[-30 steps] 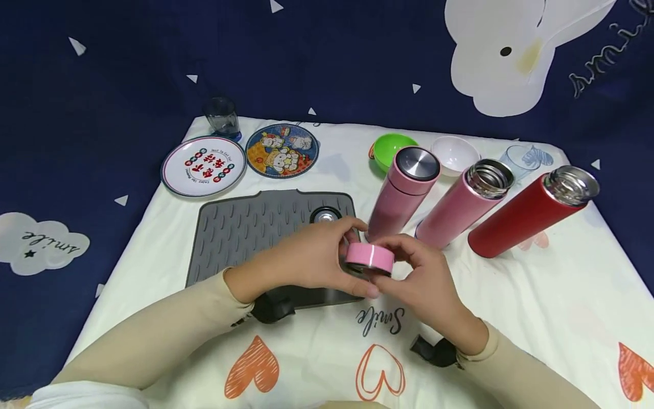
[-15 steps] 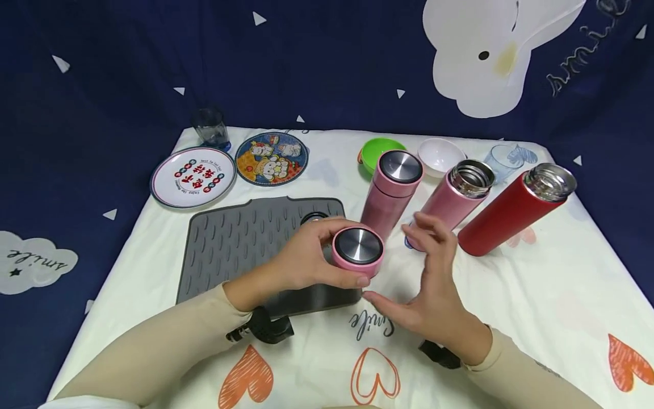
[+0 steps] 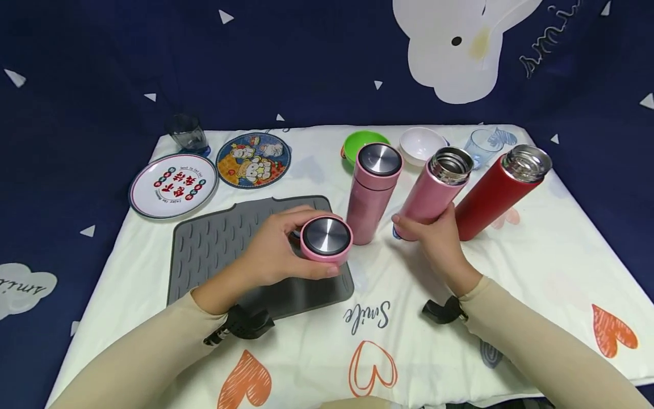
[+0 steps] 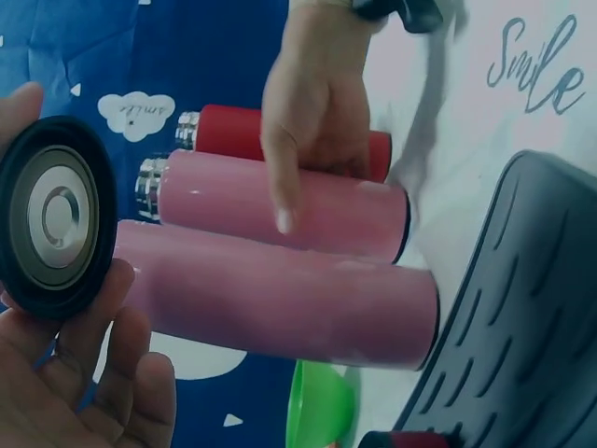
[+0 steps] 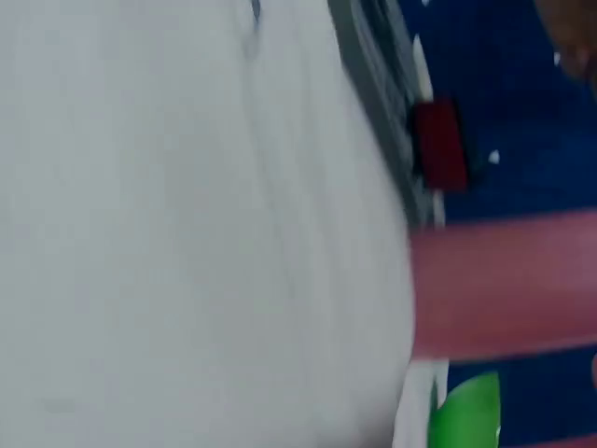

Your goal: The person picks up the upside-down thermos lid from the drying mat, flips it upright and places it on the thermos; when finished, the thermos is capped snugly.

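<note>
My left hand (image 3: 283, 250) grips a pink flask lid (image 3: 327, 237) by its side, above the grey mat. The lid's brushed metal top faces up; in the left wrist view its black rim and ringed inside (image 4: 58, 219) show. My right hand (image 3: 434, 236) holds the lower body of an open pink thermos flask (image 3: 429, 196), thumb across the near side, fingers partly hidden behind it. Left of that flask a second pink flask (image 3: 369, 204) stands with its lid on. An open red flask (image 3: 493, 199) stands close on the right.
The grey ridged mat (image 3: 214, 250) lies at the left, with a red lid (image 5: 440, 145) on it in the right wrist view. Behind are a white plate (image 3: 148, 182), a round patterned mat (image 3: 278, 150), a dark glass (image 3: 188, 136), a green bowl (image 3: 365, 138), a white bowl (image 3: 421, 145) and a clear glass (image 3: 480, 147).
The right hand has let go of the pink lid and moved right to grip the open pink flask. The left hand has turned the lid metal side up and drawn it left.
</note>
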A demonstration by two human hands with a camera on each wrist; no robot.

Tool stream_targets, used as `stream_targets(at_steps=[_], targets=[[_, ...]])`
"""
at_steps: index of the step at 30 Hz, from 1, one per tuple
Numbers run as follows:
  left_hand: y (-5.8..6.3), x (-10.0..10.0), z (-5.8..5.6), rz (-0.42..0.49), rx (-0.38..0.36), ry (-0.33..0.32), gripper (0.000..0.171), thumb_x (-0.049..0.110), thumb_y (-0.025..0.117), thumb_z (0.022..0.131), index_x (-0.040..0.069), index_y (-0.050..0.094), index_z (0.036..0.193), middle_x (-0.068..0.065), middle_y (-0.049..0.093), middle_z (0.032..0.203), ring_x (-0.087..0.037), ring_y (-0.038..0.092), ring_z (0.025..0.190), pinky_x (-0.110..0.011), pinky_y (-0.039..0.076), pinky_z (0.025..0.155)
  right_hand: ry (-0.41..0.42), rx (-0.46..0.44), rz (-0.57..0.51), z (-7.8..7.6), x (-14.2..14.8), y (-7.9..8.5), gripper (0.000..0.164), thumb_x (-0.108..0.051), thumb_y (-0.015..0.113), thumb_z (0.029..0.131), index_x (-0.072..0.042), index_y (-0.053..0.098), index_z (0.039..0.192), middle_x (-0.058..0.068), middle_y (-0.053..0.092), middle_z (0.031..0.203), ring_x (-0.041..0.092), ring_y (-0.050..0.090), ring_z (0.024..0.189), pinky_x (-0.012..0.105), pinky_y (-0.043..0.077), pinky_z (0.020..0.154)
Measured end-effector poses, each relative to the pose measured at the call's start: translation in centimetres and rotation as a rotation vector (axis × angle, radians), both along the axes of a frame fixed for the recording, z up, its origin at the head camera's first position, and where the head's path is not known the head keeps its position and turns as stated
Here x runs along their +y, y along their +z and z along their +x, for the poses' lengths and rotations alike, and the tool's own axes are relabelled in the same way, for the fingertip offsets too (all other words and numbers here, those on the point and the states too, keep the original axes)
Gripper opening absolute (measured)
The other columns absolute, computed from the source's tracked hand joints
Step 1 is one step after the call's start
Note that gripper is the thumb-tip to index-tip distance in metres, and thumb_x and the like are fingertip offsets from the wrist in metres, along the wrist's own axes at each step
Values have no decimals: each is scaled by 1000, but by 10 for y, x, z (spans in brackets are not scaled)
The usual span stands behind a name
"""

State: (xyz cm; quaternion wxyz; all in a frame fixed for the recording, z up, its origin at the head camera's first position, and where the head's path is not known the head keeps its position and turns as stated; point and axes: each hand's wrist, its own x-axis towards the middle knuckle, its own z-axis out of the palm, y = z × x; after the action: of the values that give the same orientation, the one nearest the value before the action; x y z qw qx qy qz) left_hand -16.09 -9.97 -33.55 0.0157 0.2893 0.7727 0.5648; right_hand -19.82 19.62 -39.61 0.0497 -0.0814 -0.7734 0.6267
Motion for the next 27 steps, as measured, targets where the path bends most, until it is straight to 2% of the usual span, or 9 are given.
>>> stream_targets(at_steps=[3, 7, 13, 16, 20, 23, 25, 27], targets=[[1, -2, 2, 18, 4, -2, 59, 19, 93, 62, 16, 71, 117, 7, 65, 99, -17, 59, 93, -36, 50, 75, 3, 2, 81, -8, 4, -5, 74, -27, 86, 76, -7, 42, 132, 7, 56, 120, 17, 54, 106, 29, 44, 92], [4, -1, 1, 29, 22, 10, 58, 18, 92, 63, 14, 70, 116, 5, 64, 104, -17, 57, 98, -36, 49, 80, 39, 7, 212, -2, 10, -6, 64, -30, 85, 77, -5, 51, 125, 8, 61, 112, 18, 57, 98, 28, 46, 86], [16, 13, -2, 104, 61, 25, 57, 17, 93, 62, 13, 71, 114, 3, 60, 107, -17, 57, 101, -36, 50, 85, 188, 89, 273, 33, 9, -6, 55, -25, 88, 73, -6, 60, 117, 7, 66, 105, 18, 60, 94, 28, 47, 83], [24, 26, 2, 161, 66, -8, 61, 12, 92, 62, 11, 68, 119, 2, 63, 109, -18, 58, 101, -36, 50, 86, 275, 101, 268, 55, 3, -8, 53, -23, 91, 68, -9, 64, 112, 3, 67, 100, 17, 60, 90, 25, 48, 81], [38, 50, 10, 212, 105, -55, 71, 10, 93, 60, 7, 61, 124, 2, 62, 115, -18, 57, 101, -36, 48, 85, 424, 103, 207, 77, -7, -8, 55, -17, 92, 68, -12, 64, 115, -2, 68, 101, 16, 62, 92, 25, 49, 84], [48, 72, 10, 152, 188, -35, 73, 20, 95, 59, 10, 61, 123, 7, 61, 115, -13, 55, 98, -32, 47, 81, 482, 134, 176, 83, -14, 2, 55, -10, 89, 71, -11, 61, 118, -3, 66, 104, 15, 61, 94, 25, 48, 86], [53, 85, 8, 71, 257, -2, 73, 31, 95, 59, 13, 62, 121, 10, 61, 113, -9, 52, 96, -30, 47, 80, 490, 166, 178, 84, -18, 12, 59, -6, 87, 71, -10, 58, 121, -3, 63, 109, 15, 59, 98, 24, 46, 88], [55, 95, 6, -8, 295, 22, 73, 40, 94, 58, 16, 64, 120, 13, 61, 112, -6, 50, 96, -27, 46, 80, 500, 202, 174, 85, -19, 20, 62, -3, 86, 71, -8, 54, 123, -1, 61, 112, 16, 57, 100, 23, 44, 90]])
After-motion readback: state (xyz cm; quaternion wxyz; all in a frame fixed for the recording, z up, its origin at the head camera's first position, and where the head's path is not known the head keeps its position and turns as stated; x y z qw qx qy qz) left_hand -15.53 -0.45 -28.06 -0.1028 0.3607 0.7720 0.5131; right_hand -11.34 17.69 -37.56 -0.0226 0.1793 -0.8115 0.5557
